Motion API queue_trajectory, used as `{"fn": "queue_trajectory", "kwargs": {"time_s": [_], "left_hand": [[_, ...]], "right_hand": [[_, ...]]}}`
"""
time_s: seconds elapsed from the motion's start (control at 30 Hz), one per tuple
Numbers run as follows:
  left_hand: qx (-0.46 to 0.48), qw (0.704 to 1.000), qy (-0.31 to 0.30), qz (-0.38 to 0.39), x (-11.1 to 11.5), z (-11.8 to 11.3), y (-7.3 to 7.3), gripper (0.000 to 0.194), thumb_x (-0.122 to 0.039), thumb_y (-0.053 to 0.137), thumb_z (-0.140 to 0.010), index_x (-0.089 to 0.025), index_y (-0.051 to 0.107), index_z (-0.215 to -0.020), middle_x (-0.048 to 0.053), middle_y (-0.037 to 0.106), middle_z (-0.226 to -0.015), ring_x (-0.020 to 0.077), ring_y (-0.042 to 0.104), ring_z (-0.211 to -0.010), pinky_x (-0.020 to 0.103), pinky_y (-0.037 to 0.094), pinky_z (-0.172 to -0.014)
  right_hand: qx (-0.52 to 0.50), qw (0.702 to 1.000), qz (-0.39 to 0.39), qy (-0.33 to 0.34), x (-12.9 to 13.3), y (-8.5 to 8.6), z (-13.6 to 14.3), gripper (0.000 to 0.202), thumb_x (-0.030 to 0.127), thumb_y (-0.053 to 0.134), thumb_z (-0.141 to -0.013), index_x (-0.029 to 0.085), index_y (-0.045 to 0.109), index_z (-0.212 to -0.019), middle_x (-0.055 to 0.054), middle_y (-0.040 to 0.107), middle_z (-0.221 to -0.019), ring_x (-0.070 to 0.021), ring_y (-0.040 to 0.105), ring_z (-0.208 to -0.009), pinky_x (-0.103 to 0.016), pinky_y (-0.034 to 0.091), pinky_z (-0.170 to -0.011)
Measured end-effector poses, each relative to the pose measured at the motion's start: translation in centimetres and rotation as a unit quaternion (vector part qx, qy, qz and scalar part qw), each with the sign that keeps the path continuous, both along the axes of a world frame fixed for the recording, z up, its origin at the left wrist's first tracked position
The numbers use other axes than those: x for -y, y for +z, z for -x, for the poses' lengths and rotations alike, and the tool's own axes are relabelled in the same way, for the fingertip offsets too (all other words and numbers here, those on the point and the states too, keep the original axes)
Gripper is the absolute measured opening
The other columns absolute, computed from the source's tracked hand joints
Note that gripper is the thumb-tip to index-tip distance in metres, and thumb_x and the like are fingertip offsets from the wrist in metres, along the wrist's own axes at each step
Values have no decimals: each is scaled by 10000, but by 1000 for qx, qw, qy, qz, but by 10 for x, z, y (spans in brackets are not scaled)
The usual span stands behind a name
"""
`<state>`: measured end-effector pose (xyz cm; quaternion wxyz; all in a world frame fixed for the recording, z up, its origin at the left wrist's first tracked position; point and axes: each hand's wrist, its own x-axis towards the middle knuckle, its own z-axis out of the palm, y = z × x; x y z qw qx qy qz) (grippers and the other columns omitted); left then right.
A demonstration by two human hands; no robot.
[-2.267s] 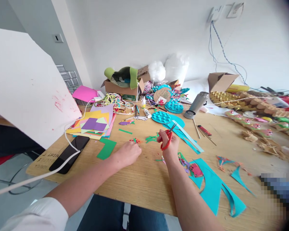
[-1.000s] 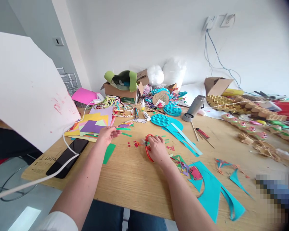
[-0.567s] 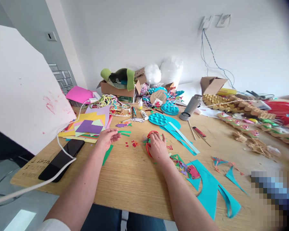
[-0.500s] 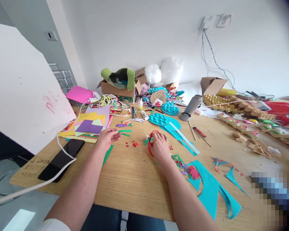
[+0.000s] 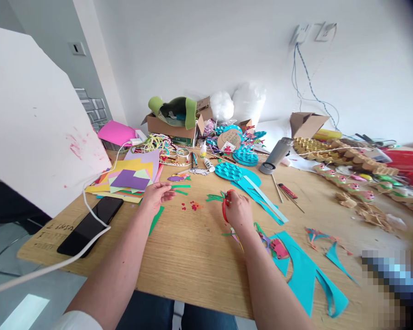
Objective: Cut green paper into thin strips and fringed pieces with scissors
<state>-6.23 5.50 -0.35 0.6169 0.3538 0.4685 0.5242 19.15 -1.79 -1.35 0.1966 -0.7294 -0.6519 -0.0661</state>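
Your white sleeve ends well behind your left fingers; the left forearm between is bare. Your right forearm is bare behind your right fingers. Your dark blue trousers show nearer you than the fingers.

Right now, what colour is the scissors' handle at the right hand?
The scissors' handle is red, best seen in the head view.

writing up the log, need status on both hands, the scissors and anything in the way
Left hand pinching a green strip. Right hand holding red-handled scissors. Green scraps close by, red bits between the hands, possibly in the way.
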Motion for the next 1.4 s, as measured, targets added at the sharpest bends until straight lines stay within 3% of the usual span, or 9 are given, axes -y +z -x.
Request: {"fn": "queue_trajectory", "kwargs": {"time_s": [0.1, 0.2, 0.4, 0.53, 0.63, 0.73, 0.97, 1.23, 1.4], "left_hand": [[0, 1000, 1, -1, 1, 0, 1, 126, -49, 626, -676, -94, 628, -793, 71, 698, -630, 155, 670, -527, 216, 528, -493], [0, 1000, 2, -2, 1, 0, 2, 120, -55, 626, -680, -96, 630, -792, 70, 699, -635, 152, 668, -524, 217, 529, -496], [-13, 1000, -20, -13, 4, -2, 2, 176, -61, 673, -647, -99, 634, -814, 68, 701, -655, 161, 677, -553, 219, 531, -501], [-38, 996, -80, -28, 12, -10, 3, 219, -102, 729, -616, -107, 632, -812, 82, 713, -709, 183, 692, -601, 226, 531, -500], [-46, 988, -138, -42, 17, -17, 3, 231, -140, 748, -613, -103, 634, -811, 78, 707, -681, 192, 691, -600, 242, 537, -508], [-47, 982, -179, -47, 20, -21, 2, 258, -177, 769, -605, -107, 629, -810, 89, 710, -680, 201, 691, -597, 262, 543, -515], [-44, 978, -199, -46, 21, -22, 3, 279, -225, 785, -616, -112, 628, -817, 92, 711, -676, 211, 695, -597, 255, 526, -496], [-49, 974, -215, -48, 24, -24, 5, 297, -251, 798, -613, -113, 622, -808, 82, 704, -660, 208, 692, -591, 240, 506, -485], [26, 976, -213, -39, 25, -23, 9, 476, -452, 754, -662, -119, 613, -971, 94, 708, -735, 214, 696, -631, 261, 518, -507]], "right_hand": [[-18, 999, -2, -49, 1, 1, -8, 187, 155, 412, -851, 135, 594, -811, -158, 695, -749, -276, 646, -731, -347, 341, -711], [-41, 998, 3, -44, 1, -2, -8, 197, 152, 421, -836, 145, 591, -736, -163, 686, -682, -281, 643, -672, -364, 343, -703], [-161, 986, -40, 8, 1, 1, 3, 122, 176, 478, -781, 157, 597, -767, -153, 691, -780, -296, 628, -838, -385, 371, -811], [-304, 949, -52, 69, 6, 7, 19, 211, 354, 496, -829, 177, 609, -813, -87, 696, -798, -222, 638, -739, -300, 444, -676], [-396, 909, -48, 118, 8, 7, 32, 336, 498, 558, -793, 171, 614, -845, -83, 695, -829, -202, 636, -718, -288, 471, -656], [-462, 876, -51, 126, 8, 5, 38, 407, 555, 615, -740, 159, 595, -834, -78, 671, -790, -196, 614, -691, -293, 468, -635], [-542, 830, -32, 128, 8, 6, 39, 347, 492, 689, -697, 166, 571, -704, -18, 583, -636, -151, 511, -582, -257, 389, -545], [-589, 798, -35, 126, 10, 5, 43, 330, 423, 742, -646, 167, 564, -755, 7, 547, -649, -138, 463, -592, -253, 352, -559], [-616, 777, -49, 125, 12, 8, 47, 274, 384, 717, -670, 174, 561, -748, -4, 570, -674, -152, 510, -638, -265, 382, -601]]}}
